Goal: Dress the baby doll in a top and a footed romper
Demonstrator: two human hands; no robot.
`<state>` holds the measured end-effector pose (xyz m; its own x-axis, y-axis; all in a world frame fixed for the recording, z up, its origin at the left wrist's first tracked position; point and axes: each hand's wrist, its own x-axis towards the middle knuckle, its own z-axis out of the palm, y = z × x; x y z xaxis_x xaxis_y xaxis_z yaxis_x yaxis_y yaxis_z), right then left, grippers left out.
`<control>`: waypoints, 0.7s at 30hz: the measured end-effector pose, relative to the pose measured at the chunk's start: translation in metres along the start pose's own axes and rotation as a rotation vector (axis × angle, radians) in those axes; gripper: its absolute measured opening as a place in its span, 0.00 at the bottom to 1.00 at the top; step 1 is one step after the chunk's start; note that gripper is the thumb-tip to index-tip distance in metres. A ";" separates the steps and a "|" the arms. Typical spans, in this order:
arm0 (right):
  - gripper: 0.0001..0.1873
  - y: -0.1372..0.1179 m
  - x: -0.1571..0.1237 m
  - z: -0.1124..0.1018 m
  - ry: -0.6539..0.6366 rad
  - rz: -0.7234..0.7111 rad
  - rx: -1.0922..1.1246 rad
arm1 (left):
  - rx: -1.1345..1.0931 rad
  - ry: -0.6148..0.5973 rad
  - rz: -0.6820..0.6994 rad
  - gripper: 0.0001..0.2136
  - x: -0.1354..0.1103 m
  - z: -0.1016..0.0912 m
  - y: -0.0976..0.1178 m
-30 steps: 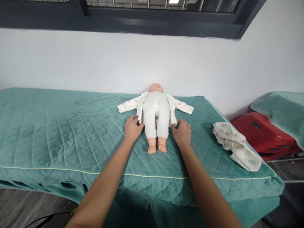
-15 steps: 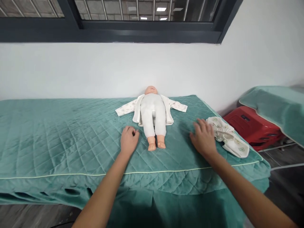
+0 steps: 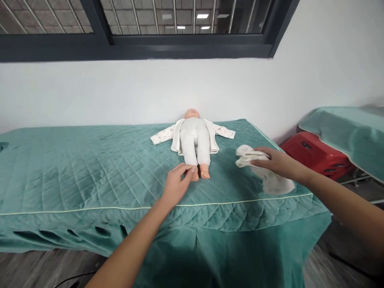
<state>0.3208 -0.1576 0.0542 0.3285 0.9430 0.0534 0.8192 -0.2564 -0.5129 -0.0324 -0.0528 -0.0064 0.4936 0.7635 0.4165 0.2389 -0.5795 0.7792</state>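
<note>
A baby doll [image 3: 196, 138] in white lies on its back on the green quilted bed cover, with its bare feet towards me. Under it spreads a white baby jacket [image 3: 163, 135], open at the front, its printed sleeves stretched to both sides. My left hand [image 3: 176, 185] hovers at the doll's foot on the left, thumb and forefinger loosely curved with a small gap; contact with the foot is unclear. To the right, my right hand [image 3: 274, 161] grips a bunched white printed baby garment [image 3: 271, 182], apparently pants, whose lower part hangs blurred over the bed.
The bed [image 3: 90, 168] stands against a white wall under a barred window [image 3: 180, 44]. Right of it are a red plastic stool [image 3: 315, 154] and another surface draped in green cloth [image 3: 354, 128]. The bed's piped front edge runs below my hands.
My right hand has taken hold of the white garment and lifted part of it off the bed. My left hand has moved right, to the doll's foot. The view has shifted slightly.
</note>
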 end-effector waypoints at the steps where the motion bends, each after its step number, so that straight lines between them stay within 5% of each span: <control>1: 0.30 -0.026 -0.003 0.000 -0.060 -0.061 0.044 | -0.031 -0.034 0.061 0.10 0.002 0.000 0.014; 4: 0.26 -0.100 -0.012 -0.001 -0.276 -0.236 0.211 | -0.036 -0.132 0.282 0.16 0.010 -0.001 0.051; 8: 0.28 -0.157 -0.021 -0.005 -0.289 -0.362 0.308 | 0.104 -0.080 0.421 0.18 0.023 -0.011 0.072; 12: 0.30 -0.172 -0.024 -0.010 -0.207 -0.437 0.360 | 0.155 0.035 0.429 0.13 0.036 -0.029 0.074; 21: 0.27 -0.190 -0.027 -0.025 -0.178 -0.560 0.583 | -0.085 0.001 0.428 0.15 0.051 -0.048 0.089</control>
<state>0.1677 -0.1398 0.1716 -0.1750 0.9306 0.3215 0.4481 0.3661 -0.8156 -0.0260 -0.0518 0.1071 0.5326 0.4597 0.7106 -0.0569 -0.8182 0.5720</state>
